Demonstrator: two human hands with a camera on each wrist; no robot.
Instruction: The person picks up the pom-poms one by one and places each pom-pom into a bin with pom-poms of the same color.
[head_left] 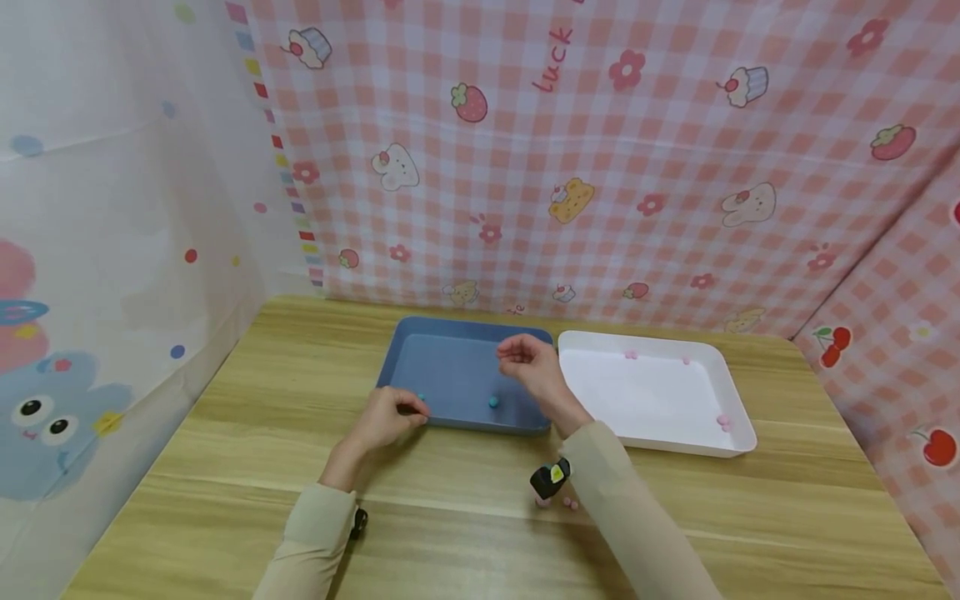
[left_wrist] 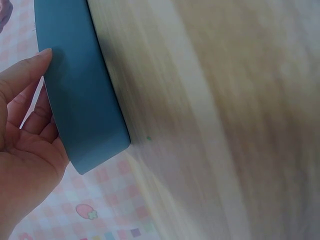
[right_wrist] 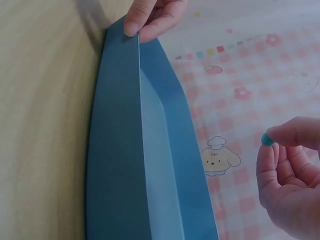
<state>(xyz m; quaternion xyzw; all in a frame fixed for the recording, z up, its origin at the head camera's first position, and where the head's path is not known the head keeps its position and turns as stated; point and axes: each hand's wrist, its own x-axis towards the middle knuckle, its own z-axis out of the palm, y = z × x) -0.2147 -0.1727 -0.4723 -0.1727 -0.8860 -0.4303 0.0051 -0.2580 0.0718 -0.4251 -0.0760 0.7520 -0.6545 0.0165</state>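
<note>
At the left, our left hand point(head_left: 386, 417) rests at the near left corner of the blue tray point(head_left: 450, 367), its fingertips pinching the rim there — the right wrist view shows fingers folded over that edge; the tray sits flat on the desk point(head_left: 225, 467). Inside it we see one teal bead point(head_left: 493, 402) near the front wall and another small teal speck point(head_left: 422, 397) close to the left hand, so a couple of pieces are sorted already. Above the tray our right hand point(head_left: 531, 364) hovers, thumb and forefinger closed on a small teal bead point(right_wrist: 267, 139) not yet let go. Further right, the white tray point(head_left: 660, 392) holds a few pink beads point(head_left: 723, 422) along its edges; on the desk by the right sleeve lie a few more pink beads point(head_left: 570, 503) — these, we judge, remain to be sorted.
</note>
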